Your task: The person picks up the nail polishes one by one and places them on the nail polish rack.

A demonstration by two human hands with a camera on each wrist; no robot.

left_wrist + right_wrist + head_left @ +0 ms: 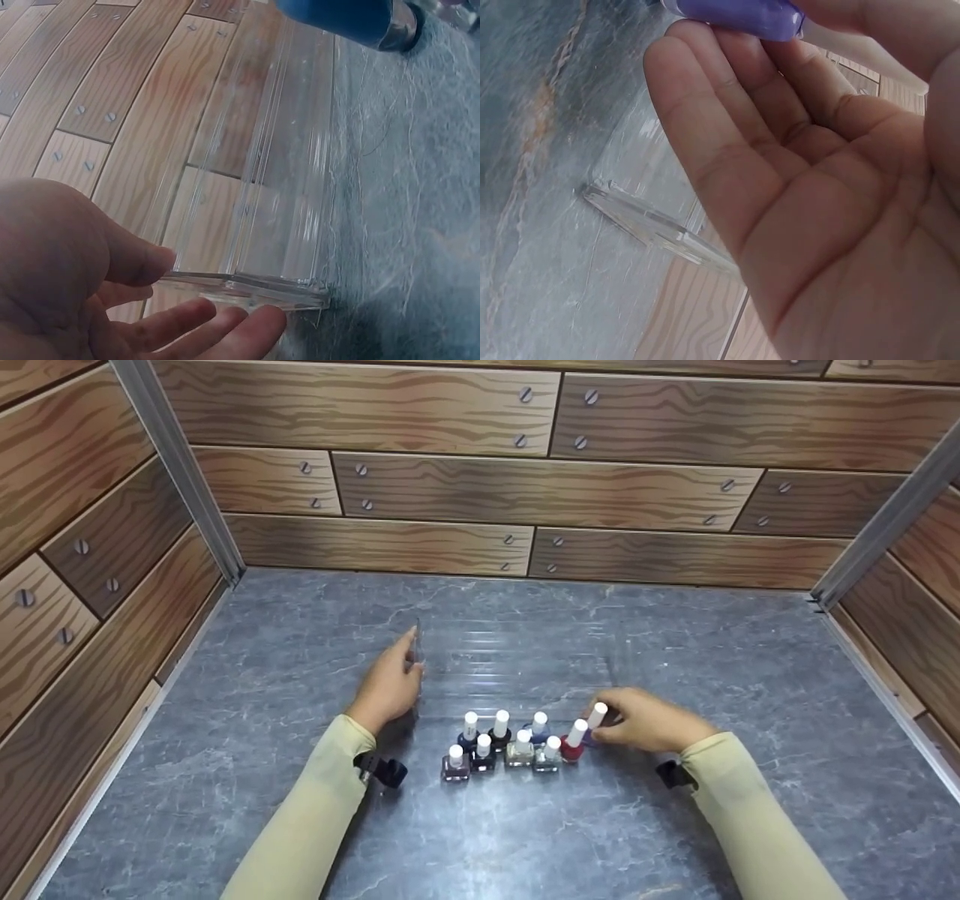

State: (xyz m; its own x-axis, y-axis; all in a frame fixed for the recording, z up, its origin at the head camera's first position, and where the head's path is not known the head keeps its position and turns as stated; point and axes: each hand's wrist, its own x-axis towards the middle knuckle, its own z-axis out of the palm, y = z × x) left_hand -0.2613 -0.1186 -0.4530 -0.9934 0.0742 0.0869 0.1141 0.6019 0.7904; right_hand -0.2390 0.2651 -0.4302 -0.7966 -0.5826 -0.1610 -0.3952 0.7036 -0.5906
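Observation:
My right hand (649,720) pinches a purple nail polish bottle (742,16) with a white cap (598,712), tilted at the right end of a bottle group. Beside it leans a red nail polish bottle (572,748). Several more white-capped bottles, dark, clear and blue, stand to the left, such as a dark one (455,766). Behind them is a clear ridged plastic rack (510,667). My left hand (388,682) rests against its left end panel (247,289), fingers loosely extended. Whether the purple bottle touches the table is hidden.
A grey marbled tabletop (225,720) lies under everything. Wood-patterned panels (450,484) enclose the back and both sides, with metal corner posts (180,465). Close to the left wrist camera, a blue bottle (345,19) shows at the top.

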